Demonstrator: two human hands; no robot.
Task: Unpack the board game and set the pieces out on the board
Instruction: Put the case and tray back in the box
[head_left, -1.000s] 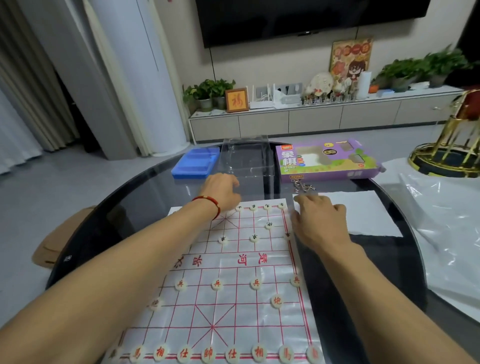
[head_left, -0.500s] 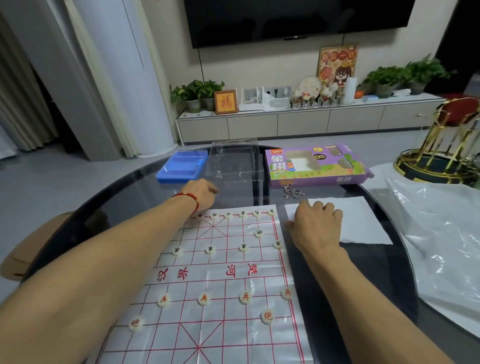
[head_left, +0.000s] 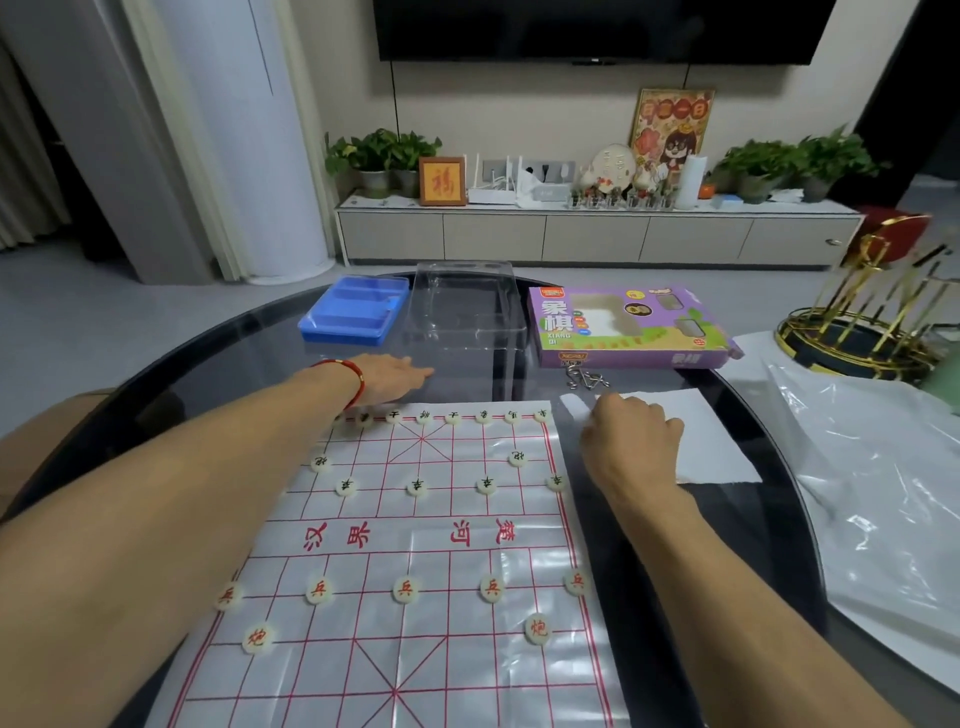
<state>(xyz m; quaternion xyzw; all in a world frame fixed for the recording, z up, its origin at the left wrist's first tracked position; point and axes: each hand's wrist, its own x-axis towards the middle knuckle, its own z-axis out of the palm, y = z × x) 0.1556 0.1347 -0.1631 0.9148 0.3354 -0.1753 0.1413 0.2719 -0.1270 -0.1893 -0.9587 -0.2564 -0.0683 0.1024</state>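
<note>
Blue tray (head_left: 353, 310) & clear tub (head_left: 462, 312) look empty; left hand (head_left: 389, 376) flat, right hand (head_left: 631, 441) curled—grip unclear.

Both forearms are bare from the near edge of the view out to the hands, with no sleeve showing on either. The left hand (head_left: 387, 376) has a thin red cord bracelet (head_left: 349, 378) round its wrist, with a small pale bead on it. The right hand (head_left: 631, 447) and its wrist wear nothing.
</note>
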